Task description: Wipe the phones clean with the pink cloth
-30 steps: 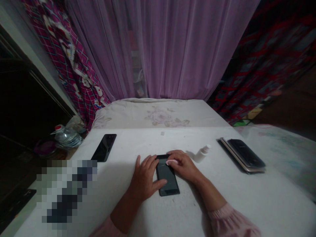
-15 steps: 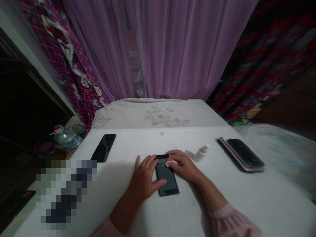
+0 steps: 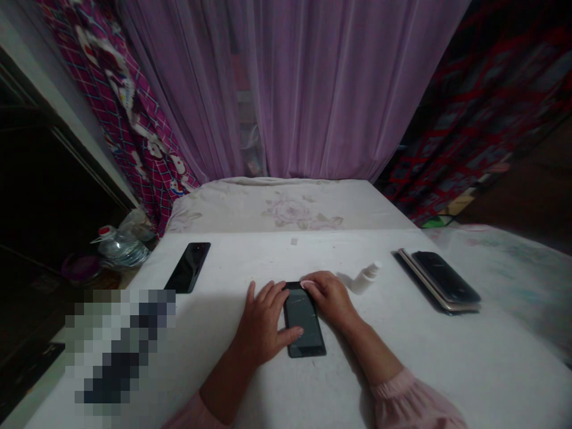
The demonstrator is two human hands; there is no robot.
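The right hand (image 3: 330,299) has slid up to the far end of the black phone (image 3: 304,322), its curled fingers pinching a pink cloth (image 3: 306,284). The open left hand (image 3: 261,322) lies just left, thumb on the phone. The phone's long side points forward.

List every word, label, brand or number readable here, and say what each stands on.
None readable: any marks on the black smartphone, the small white bottle and the stacked phones are too small or blurred to read.
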